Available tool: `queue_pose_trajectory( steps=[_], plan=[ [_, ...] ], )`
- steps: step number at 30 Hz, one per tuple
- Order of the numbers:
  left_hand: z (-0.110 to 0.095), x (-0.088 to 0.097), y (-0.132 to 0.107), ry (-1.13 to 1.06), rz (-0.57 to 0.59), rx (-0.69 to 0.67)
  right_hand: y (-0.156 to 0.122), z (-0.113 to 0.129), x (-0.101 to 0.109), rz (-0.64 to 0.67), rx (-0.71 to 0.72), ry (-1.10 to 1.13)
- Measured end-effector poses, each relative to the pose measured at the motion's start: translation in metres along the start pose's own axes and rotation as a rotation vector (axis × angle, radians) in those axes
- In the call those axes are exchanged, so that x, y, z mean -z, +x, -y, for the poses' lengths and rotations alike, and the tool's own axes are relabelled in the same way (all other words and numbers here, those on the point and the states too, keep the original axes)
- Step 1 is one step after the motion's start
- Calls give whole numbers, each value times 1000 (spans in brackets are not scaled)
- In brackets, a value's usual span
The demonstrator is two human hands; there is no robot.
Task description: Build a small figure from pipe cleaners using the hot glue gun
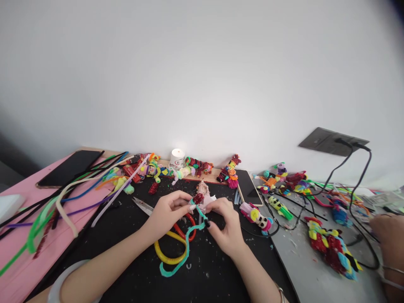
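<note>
My left hand (pixel 170 213) pinches a small dark red pipe-cleaner piece (pixel 198 198) with a turquoise strand at it. The fingers of my right hand (pixel 225 227) close on the turquoise pipe cleaner (pixel 188 244), whose long loose end curls down toward me over the black mat (pixel 217 273). Scissors with a yellow and a red handle (pixel 167 257) lie under the strand, blades pointing left and partly behind my left hand. Just beyond my fingers is a pale pink fuzzy piece (pixel 203 188), partly hidden.
Loose pipe cleaners (pixel 66 206) spread over the pink surface at left, near a dark phone (pixel 71 168). Along the wall stand a paper cup (pixel 177 159) and several fuzzy figures (pixel 200 166). At right are another phone (pixel 249 187), black cables (pixel 358 202) and another person's hand (pixel 388 231).
</note>
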State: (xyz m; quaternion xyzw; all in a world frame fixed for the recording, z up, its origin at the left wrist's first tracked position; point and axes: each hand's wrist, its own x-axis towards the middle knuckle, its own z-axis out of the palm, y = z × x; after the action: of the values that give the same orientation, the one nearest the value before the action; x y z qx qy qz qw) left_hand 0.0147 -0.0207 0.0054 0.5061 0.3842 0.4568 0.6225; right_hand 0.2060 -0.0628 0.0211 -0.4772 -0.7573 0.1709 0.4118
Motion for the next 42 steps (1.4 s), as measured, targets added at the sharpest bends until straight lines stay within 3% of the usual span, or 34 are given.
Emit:
queue_pose_trajectory(
  steps=[7, 13, 19, 26, 33, 42],
  plan=[
    [0, -1, -1, 67, 49, 3, -1, 5, -13, -58, -88, 13],
    [4, 3, 3, -44, 135, 36, -2, -3, -14, -7, -364, 419],
    [0, 3, 3, -108, 196, 96, 1, -1, -15, -2, -398, 588],
    [-2, 3, 3, -179, 205, 148, 3, -2, -16, 52, -601, 937],
    [-1, 3, 2, -248, 225, 207, 6, -2, -12, 40, -588, 1022],
    [-3, 5, 1, -262, 339, 268, 5, -5, -14, 31, -541, 1022]
  ],
)
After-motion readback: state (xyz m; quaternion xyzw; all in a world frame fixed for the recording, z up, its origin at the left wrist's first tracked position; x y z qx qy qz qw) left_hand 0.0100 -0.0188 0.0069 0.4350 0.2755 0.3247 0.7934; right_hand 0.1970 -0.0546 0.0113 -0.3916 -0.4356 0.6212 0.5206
